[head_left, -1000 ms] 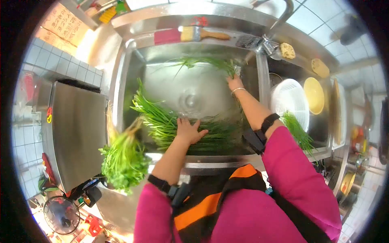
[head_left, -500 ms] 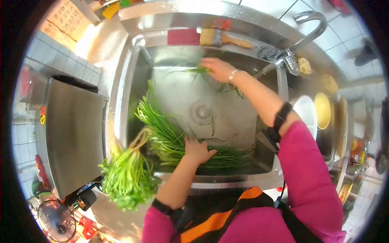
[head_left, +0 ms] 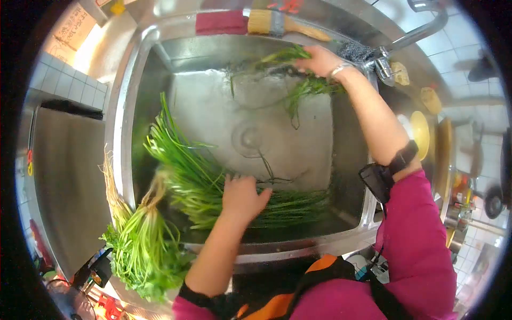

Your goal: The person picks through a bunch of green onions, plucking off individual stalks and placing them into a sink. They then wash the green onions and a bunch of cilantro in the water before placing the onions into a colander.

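My left hand (head_left: 242, 198) rests with fingers apart on a long heap of green stalks (head_left: 194, 178) along the near side of the metal sink (head_left: 130, 154). At the sink's far right, my right hand (head_left: 321, 62) is closed on a small bunch of greens (head_left: 285, 55). Just below that hand, more leafy greens (head_left: 309, 90) lie in shallow water. Loose strands (head_left: 268, 169) lie near the drain (head_left: 249, 137). On the near left corner, a leafy bundle with pale roots (head_left: 146, 242) hangs over the sink's edge.
A red cloth (head_left: 221, 23), a wooden-handled brush (head_left: 290, 24) and a dark scouring pad (head_left: 354, 52) lie on the back ledge. The faucet (head_left: 386, 66) stands at the back right. Yellow bowl (head_left: 420, 135) is to the right; a steel surface (head_left: 72, 176) is at left.
My right hand has moved right along the far side of the sink, with greens in it. My left hand stays on the stalks. The view has shifted.
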